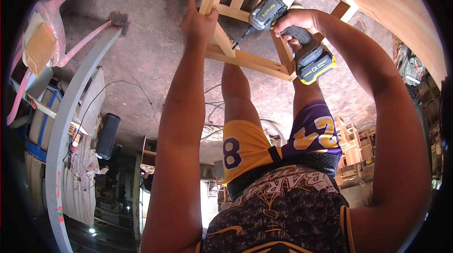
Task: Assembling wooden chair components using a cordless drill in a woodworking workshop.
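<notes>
My right hand (pixel 298 24) is wrapped round the handle of a grey and black cordless drill (pixel 268 12) with a yellow-trimmed battery at its base. The drill's long thin bit slants down to the left. Its tip is at or just by the corner where a slanting slat meets the near rail of a slatted wooden frame (pixel 257 63). My left hand (pixel 199 25) grips an upright bar of that frame on its left side, thumb against the wood and one finger stretched along it. Whether the bit is in the wood, I cannot tell.
Both my legs stand on a worn concrete floor (pixel 155 31) just behind the frame. Pink-painted legs (pixel 80 50) and a long grey metal bar (pixel 78 97) are at the left. A large wooden panel (pixel 401 12) runs along the upper right. Dark cables (pixel 127 82) trail over the floor.
</notes>
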Demonstrator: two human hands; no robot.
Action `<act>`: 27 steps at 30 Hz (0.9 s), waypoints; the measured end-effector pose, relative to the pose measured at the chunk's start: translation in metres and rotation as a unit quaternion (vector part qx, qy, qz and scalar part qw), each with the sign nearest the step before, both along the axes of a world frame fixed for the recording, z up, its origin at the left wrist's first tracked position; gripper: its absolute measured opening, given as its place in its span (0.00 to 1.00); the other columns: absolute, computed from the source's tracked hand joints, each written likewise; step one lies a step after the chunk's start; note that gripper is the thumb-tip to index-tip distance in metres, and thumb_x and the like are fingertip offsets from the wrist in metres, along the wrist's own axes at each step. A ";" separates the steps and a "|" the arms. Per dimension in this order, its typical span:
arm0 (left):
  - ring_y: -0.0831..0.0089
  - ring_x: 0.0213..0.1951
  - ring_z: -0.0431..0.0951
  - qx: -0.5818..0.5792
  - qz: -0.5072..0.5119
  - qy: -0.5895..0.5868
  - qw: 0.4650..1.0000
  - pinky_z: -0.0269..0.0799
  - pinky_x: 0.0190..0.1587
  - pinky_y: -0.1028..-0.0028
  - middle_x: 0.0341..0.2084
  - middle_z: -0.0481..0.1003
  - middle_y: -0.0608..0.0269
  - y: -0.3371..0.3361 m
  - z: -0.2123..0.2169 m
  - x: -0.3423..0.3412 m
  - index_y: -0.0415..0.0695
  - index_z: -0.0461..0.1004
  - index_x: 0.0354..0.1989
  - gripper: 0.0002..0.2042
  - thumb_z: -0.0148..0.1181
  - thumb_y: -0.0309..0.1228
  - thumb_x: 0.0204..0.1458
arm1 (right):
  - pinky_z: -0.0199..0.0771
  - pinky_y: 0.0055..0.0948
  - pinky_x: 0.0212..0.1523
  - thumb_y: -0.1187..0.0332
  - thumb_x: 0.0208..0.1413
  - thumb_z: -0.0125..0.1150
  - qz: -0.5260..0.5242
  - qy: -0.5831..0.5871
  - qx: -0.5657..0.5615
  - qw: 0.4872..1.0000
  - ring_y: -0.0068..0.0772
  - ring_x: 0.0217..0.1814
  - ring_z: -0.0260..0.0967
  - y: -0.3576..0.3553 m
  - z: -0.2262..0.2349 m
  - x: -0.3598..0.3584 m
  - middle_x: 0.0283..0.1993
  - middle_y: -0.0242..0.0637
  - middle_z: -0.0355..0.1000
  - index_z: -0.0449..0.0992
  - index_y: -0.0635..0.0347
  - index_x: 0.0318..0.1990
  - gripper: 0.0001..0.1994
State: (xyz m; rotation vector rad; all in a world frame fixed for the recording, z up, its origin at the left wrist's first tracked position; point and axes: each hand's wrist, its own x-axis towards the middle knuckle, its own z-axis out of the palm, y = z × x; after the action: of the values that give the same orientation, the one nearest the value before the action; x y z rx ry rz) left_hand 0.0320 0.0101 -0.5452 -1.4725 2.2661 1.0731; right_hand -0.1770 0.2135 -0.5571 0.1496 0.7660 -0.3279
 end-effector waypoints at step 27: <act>0.64 0.56 0.67 -0.022 -0.639 -0.112 0.761 0.55 0.65 0.62 0.43 0.76 0.52 0.093 0.046 0.043 0.38 0.77 0.43 0.27 0.52 0.54 0.53 | 0.73 0.26 0.22 0.66 0.51 0.65 -0.346 0.108 0.013 0.932 0.27 0.19 0.69 0.195 0.163 -0.038 0.29 0.35 0.73 0.75 0.64 0.47 0.17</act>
State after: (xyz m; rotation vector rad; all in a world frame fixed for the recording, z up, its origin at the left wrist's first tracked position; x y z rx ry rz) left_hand 0.0751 0.1033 -0.4987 0.1736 2.2919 0.3320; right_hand -0.2152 0.4083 -0.3940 0.4159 0.9192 -1.0191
